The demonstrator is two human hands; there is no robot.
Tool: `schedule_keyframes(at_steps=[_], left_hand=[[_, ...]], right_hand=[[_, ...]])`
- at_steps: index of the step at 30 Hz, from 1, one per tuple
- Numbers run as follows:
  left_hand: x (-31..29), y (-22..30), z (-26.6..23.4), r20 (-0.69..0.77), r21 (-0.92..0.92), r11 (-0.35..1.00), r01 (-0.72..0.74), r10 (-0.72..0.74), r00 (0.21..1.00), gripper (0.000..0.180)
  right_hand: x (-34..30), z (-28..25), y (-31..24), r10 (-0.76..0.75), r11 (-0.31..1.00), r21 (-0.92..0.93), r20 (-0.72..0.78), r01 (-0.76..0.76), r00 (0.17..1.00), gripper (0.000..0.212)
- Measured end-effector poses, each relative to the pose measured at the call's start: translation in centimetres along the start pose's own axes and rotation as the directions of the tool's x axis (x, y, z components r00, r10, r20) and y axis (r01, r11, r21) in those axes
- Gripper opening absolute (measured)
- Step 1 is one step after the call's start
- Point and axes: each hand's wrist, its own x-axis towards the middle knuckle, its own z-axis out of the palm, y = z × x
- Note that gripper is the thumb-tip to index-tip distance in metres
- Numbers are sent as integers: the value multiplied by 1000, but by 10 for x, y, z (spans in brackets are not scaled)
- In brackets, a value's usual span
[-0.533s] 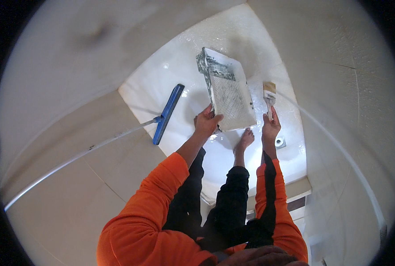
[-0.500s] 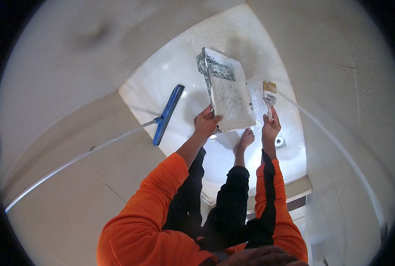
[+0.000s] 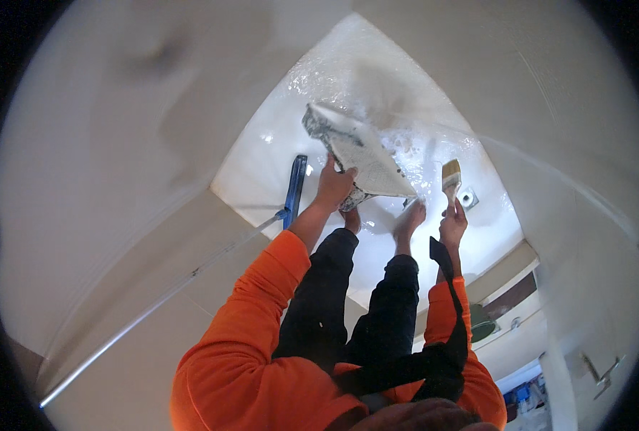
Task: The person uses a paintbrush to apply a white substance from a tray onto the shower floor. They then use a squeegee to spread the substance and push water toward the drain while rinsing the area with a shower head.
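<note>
Two hands: both are busy, each closed around its own thing.
Left hand (image 3: 334,185): grips the lower end of a flat, paint-smeared tray (image 3: 359,154), tilted over the shower floor (image 3: 262,172).
Right hand (image 3: 452,228): wraps the handle of a small flat paintbrush (image 3: 451,174), bristles up and away from the body, held just beside the tray's right edge but apart from it.
Where the tray sits: in the air above the bare feet (image 3: 409,219), not resting on anything.
Work done, as I judge it: the white floor shines wet and glossy over most of its spread, with a foamy or streaked patch behind the tray, so a coat looks laid across much of it.
Work left, as I judge it: I cannot tell how even the coat is near the walls or under the feet; the ground the person stands on looks the likeliest to be untouched.
Drain (image 3: 467,197): a small square fitting just right of the brush.
Blue squeegee (image 3: 294,190): lies on the floor left of the left hand, its long pale pole (image 3: 154,305) running out over the kerb.
Edges: walls close in on three sides and a raised kerb bounds the near side.
Open room: little; the floor's far corner behind the tray is the widest free stretch.
</note>
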Motion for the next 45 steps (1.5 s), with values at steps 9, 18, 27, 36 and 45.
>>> schedule_keyframes(at_steps=[9,18,27,36,45], left_hand=[[-15,116,34,228,-78,861,502,-475,850,31],[-97,101,121,155,176,801,573,-597,787,34],[-160,35,228,350,824,542,-162,-264,899,71],[-165,76,285,499,852,457,-256,-559,662,54],[-204,82,309,394,900,433,-54,-752,528,73]], right_hand=[[-46,-93,-16,86,977,207,-190,-45,978,34],[-122,-227,40,192,947,314,-396,-64,898,34],[-176,-283,56,572,621,769,-317,-148,756,34],[-215,-241,55,701,388,871,-66,-302,710,31],[-215,-199,23,718,126,992,-74,-24,692,32]])
